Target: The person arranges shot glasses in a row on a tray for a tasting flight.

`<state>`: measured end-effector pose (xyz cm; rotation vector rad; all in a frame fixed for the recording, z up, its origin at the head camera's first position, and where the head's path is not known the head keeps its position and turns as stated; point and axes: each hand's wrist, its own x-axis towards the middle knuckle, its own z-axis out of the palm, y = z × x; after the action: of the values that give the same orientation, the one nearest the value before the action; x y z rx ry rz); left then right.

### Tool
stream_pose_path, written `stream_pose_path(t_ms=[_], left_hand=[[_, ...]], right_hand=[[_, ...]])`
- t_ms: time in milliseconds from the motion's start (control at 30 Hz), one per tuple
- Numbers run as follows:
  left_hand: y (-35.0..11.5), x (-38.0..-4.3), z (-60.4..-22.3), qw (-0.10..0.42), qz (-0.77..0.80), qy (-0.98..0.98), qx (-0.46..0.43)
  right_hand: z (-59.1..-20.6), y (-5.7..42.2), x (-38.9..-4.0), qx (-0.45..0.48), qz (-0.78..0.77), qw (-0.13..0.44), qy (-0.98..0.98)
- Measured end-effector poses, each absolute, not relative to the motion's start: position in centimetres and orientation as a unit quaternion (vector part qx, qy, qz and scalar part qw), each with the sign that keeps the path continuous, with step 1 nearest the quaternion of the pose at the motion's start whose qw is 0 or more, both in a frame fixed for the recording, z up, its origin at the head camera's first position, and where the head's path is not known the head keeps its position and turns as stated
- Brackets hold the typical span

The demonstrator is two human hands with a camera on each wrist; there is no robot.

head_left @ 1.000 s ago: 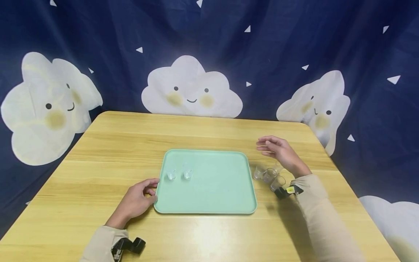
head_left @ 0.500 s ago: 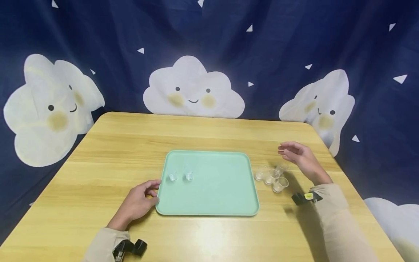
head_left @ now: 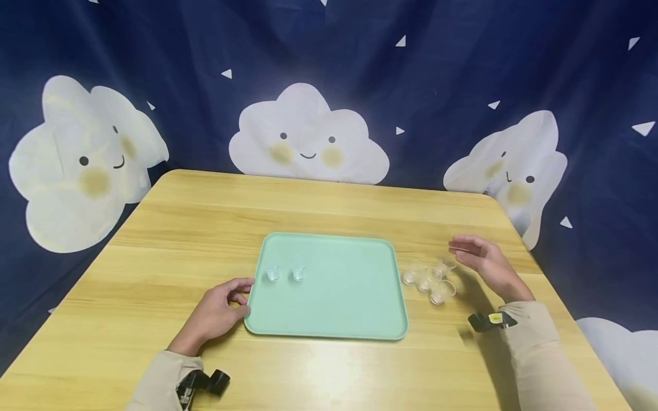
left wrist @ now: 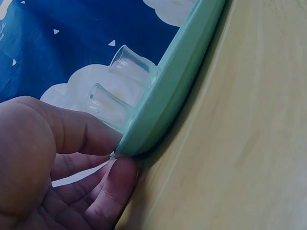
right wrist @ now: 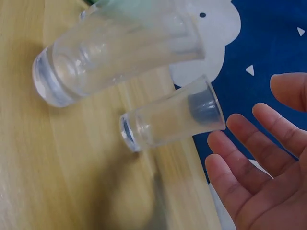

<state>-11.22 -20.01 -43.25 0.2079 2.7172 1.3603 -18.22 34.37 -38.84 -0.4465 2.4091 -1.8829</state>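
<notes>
My left hand (head_left: pixel 218 311) pinches the left rim of a mint-green tray (head_left: pixel 354 285) between thumb and fingers, close up in the left wrist view. Two small clear shot glasses stand upright on the tray's left part, a left one (head_left: pixel 273 274) and a right one (head_left: pixel 298 274). My right hand (head_left: pixel 488 262) holds nothing; its fingers are spread and slightly bent beside several clear shot glasses (head_left: pixel 442 292) right of the tray. In the right wrist view its fingertips are near the rim of one upright glass (right wrist: pixel 172 117); whether they touch it I cannot tell.
The wooden table (head_left: pixel 329 365) lies under everything. A dark blue curtain (head_left: pixel 411 80) with white clouds hangs behind it. Black wrist cameras sit on the left wrist (head_left: pixel 203 385) and the right wrist (head_left: pixel 490 321).
My right hand has moved right and towards me, from above the far side of the loose glasses to their right. My left hand stays at the tray's rim. The view has shifted slightly.
</notes>
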Motion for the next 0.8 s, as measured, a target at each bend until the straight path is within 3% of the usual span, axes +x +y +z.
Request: stream_pose_path(t_ms=[400, 800], left_hand=[[-20.0, -11.4, -43.3, 0.052, 0.451, 0.889, 0.067], [-19.9, -11.4, -43.3, 0.061, 0.461, 0.884, 0.051]], right_hand=[[-39.6, 34.3, -18.1, -0.136, -0.546, 0.076, 0.823], [-40.7, 33.7, -18.6, -0.162, -0.532, 0.078, 0.827]])
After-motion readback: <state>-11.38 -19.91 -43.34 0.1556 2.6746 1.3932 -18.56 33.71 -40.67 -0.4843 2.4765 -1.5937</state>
